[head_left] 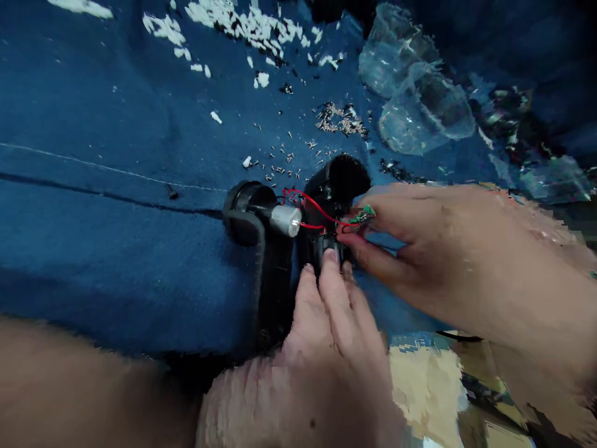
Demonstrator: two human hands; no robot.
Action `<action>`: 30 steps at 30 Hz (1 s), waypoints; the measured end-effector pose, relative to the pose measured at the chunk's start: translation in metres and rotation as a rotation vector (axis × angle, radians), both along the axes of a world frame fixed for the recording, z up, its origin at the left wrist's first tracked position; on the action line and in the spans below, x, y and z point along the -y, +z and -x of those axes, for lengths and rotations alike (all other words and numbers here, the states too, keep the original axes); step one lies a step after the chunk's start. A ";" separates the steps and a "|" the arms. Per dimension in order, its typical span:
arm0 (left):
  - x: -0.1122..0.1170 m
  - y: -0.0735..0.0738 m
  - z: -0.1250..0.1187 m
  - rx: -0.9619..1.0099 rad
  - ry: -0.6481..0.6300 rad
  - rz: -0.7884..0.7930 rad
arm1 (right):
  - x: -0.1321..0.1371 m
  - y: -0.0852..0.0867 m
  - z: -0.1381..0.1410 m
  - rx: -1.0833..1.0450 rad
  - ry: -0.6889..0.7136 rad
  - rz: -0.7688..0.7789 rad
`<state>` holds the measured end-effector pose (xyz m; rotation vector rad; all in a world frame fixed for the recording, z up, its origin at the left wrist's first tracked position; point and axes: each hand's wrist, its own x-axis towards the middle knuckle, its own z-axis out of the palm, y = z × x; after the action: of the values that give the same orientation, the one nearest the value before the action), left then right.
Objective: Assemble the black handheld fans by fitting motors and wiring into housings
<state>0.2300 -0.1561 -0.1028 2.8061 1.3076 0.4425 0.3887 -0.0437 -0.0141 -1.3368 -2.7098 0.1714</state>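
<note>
The right hand enters from the right side of the view, back upward, and reaches leftward over a blue cloth. Its thumb and forefinger are closed in a pinch around a small green circuit board, with thin red wires running from the board toward the assembly. The remaining fingers are curled beneath and partly hidden.

The left hand rises from the bottom of the view, fingers pointing upward and slightly spread. Its fingertips press on a dark component in a black plastic housing, and their grip on it appears firm, though the far side is hidden. The two hands are close together, but not touching.

The housing lies on the cloth. A silver motor sits at its left end, and a black cylindrical part stands beyond the hands. Small metal screws lie scattered just above the housing, with a heap of metal bits farther up. White flakes lie along the cloth's upper area, and two clear plastic cups rest at upper right.
</note>
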 end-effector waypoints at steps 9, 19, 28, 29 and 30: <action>-0.004 -0.001 0.015 0.116 0.032 -0.064 | 0.037 -0.058 -0.016 -0.602 -0.310 -0.034; -0.017 0.015 0.026 0.062 0.001 -0.145 | 0.036 -0.044 -0.007 -0.272 -0.248 -0.201; -0.032 0.035 0.040 -0.140 -0.261 -0.234 | 0.027 -0.033 -0.001 -0.335 0.015 -0.128; -0.032 0.035 0.039 -0.137 -0.248 -0.234 | 0.027 -0.032 0.000 -0.311 0.015 -0.120; -0.032 0.034 0.039 -0.135 -0.245 -0.236 | 0.026 -0.031 0.001 -0.294 0.014 -0.113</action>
<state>0.1909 -0.1246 -0.0683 3.1897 0.9661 0.4295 0.3878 -0.0698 -0.0448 -1.1610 -2.4458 0.1954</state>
